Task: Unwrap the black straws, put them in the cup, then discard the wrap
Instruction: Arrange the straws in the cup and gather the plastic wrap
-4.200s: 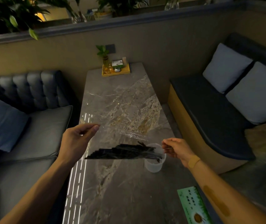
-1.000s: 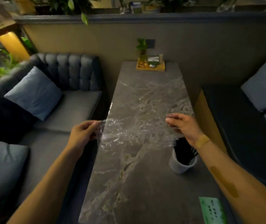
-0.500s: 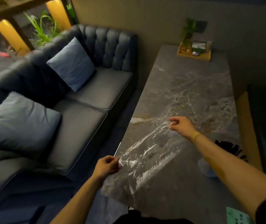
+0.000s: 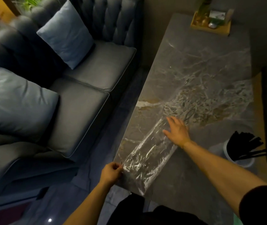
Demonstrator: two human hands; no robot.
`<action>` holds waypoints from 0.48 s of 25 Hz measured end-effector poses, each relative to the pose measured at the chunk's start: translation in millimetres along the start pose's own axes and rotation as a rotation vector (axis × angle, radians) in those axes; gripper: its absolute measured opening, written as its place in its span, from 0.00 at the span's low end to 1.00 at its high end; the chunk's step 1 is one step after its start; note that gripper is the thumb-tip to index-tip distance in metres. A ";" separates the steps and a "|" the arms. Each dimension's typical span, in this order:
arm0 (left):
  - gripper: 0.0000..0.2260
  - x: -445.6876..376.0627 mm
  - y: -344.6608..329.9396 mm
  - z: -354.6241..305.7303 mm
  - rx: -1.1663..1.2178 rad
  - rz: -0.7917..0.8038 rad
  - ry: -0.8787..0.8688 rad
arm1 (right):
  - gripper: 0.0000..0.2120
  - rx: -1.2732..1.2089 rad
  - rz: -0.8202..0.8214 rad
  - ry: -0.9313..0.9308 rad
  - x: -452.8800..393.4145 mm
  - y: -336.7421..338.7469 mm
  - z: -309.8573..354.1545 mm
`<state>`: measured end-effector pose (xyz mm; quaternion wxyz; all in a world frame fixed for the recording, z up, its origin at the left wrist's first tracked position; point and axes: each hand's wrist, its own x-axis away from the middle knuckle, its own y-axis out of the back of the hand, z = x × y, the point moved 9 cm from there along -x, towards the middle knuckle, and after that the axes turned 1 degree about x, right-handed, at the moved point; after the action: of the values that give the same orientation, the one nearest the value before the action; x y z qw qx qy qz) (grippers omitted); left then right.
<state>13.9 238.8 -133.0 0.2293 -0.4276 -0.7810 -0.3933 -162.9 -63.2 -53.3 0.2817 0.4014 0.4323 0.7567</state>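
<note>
Clear crinkled wrap (image 4: 147, 153) lies flat along the marble table (image 4: 210, 65) edge. Left hand (image 4: 111, 173) pinches its near corner; right hand (image 4: 177, 131) rests on it, fingers spread. Black straws (image 4: 244, 145) bunched in one white cup (image 4: 246, 161). Two blue cushions (image 4: 66, 32).

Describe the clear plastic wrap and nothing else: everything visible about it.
The wrap is a thin, transparent, crinkled film catching bright glints. It lies stretched flat, empty, along the near left edge of the marble table, its near corner overhanging. The left hand pinches its near end; the right hand, fingers spread, is at its far end.
</note>
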 end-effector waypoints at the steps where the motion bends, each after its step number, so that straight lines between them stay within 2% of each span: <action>1: 0.09 0.2 -1.3 -0.2 0.003 0.006 -0.006 | 0.35 0.037 -0.017 -0.001 8.9 -5.4 -2.3; 4: 0.08 4.4 -6.9 -4.0 -0.027 0.057 -0.042 | 0.36 0.082 -0.055 -0.027 48.7 -25.9 -10.2; 7: 0.07 11.5 2.8 -19.1 -0.214 0.021 -0.175 | 0.35 0.025 -0.020 -0.050 97.9 -49.7 -21.2; 9: 0.07 16.3 14.8 -36.9 -0.366 -0.057 -0.292 | 0.31 -0.019 -0.018 -0.062 126.4 -54.5 -36.1; 12: 0.12 27.6 15.1 -86.9 -0.454 -0.109 -0.521 | 0.20 -0.056 -0.095 -0.055 159.7 -38.0 -65.1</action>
<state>14.0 186.7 -56.7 -0.0998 -0.5113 -0.7275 -0.4464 -298.2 50.2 -48.4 0.3404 0.3929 0.4218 0.7429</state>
